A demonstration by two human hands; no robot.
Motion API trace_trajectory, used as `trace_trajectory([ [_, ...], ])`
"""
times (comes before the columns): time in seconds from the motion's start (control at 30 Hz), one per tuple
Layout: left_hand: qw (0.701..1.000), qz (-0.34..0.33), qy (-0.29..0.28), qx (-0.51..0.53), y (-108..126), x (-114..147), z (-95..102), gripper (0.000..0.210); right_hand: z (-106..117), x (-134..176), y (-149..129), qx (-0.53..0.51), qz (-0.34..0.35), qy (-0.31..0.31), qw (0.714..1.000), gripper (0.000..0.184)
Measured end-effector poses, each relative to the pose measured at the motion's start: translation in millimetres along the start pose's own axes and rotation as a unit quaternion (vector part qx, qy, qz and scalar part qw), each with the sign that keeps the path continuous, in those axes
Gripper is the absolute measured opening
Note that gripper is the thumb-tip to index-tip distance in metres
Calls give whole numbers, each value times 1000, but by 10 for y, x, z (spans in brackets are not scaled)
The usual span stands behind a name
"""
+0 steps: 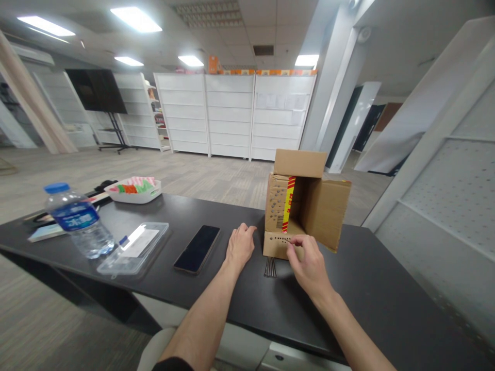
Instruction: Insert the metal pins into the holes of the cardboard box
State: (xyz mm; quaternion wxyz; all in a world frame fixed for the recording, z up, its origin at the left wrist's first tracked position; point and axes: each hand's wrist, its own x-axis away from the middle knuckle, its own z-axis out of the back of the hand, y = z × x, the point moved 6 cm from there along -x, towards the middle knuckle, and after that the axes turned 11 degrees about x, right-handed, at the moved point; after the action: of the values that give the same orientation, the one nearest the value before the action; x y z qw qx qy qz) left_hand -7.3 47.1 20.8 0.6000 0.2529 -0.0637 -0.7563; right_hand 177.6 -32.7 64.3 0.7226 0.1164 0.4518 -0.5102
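Note:
A cardboard box (pixel 278 206) stands on the dark table with its opening toward me and its flaps spread. Dark dots or holes run in a row along its lower front flap (pixel 275 250). My right hand (pixel 307 260) is closed in a pinch at that flap's right part, on what looks like a thin nail-like piece, mostly hidden by the fingers. Several thin dark nails or screws (pixel 270 267) lie side by side below the flap. My left hand (pixel 240 246) rests on the tabletop left of the box, loosely bent with the thumb apart, and nothing shows in it.
A phone (pixel 197 249) lies left of my left hand. Beyond it are a clear plastic case (pixel 139 247), a water bottle (pixel 79 221) and a white basket (pixel 133 197) with colourful packets. A white perforated panel (pixel 456 221) stands to the right of the table (pixel 371 293).

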Motion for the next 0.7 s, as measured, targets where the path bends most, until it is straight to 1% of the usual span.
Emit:
trace_trajectory([
  [0.17, 1000, -7, 2, 7, -9, -10, -22, 40, 35, 185, -103, -27, 25, -53, 998, 5],
  [0.4, 1000, -9, 6, 9, -13, -12, -28, 41, -40, 448, -175, -14, 61, -140, 988, 10],
  [0.57, 1000, -11, 9, 7, -14, -12, -22, 40, -104, 528, -200, -4, 68, -177, 982, 14],
  [0.7, 1000, -6, -1, 4, -19, -8, -25, 41, -140, 550, -196, 0, 61, -201, 978, 15],
])
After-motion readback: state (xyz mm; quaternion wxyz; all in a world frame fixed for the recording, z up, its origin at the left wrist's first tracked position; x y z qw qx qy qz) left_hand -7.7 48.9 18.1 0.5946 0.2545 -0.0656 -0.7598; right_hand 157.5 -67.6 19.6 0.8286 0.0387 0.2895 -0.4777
